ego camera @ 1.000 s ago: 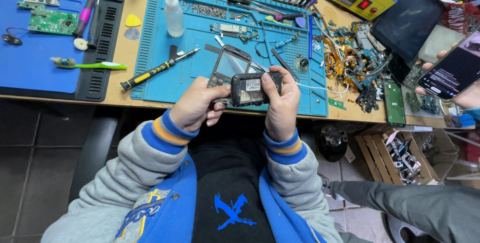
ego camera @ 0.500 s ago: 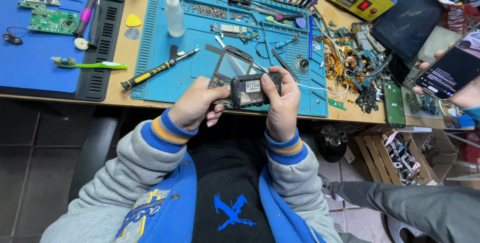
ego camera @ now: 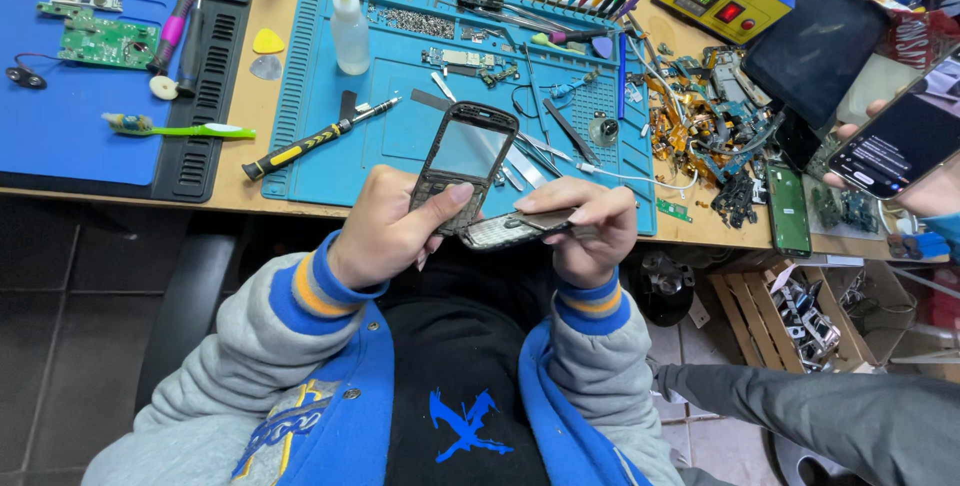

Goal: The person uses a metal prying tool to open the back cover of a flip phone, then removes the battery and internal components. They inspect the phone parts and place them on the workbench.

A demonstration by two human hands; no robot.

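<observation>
My left hand (ego camera: 385,231) holds a dark phone front frame (ego camera: 462,161) with a clear screen window, tilted up over the near edge of the blue repair mat (ego camera: 400,136). My right hand (ego camera: 590,228) grips the phone's inner body with a keypad (ego camera: 505,231), lying flat just below the frame. The two parts sit apart, nearly touching at the frame's lower end. Both hands are over my lap at the table's front edge.
On the mat lie a yellow-handled screwdriver (ego camera: 300,146), a small white bottle (ego camera: 350,31), tweezers and small parts. A green circuit board (ego camera: 108,43) and a toothbrush (ego camera: 180,129) rest on the left mat. Phone scrap (ego camera: 720,121) is piled at right. Another person's hand holds a lit phone (ego camera: 895,141).
The phone, held together in both hands before, is now split: the front frame is lifted in my left hand and the keypad body stays in my right.
</observation>
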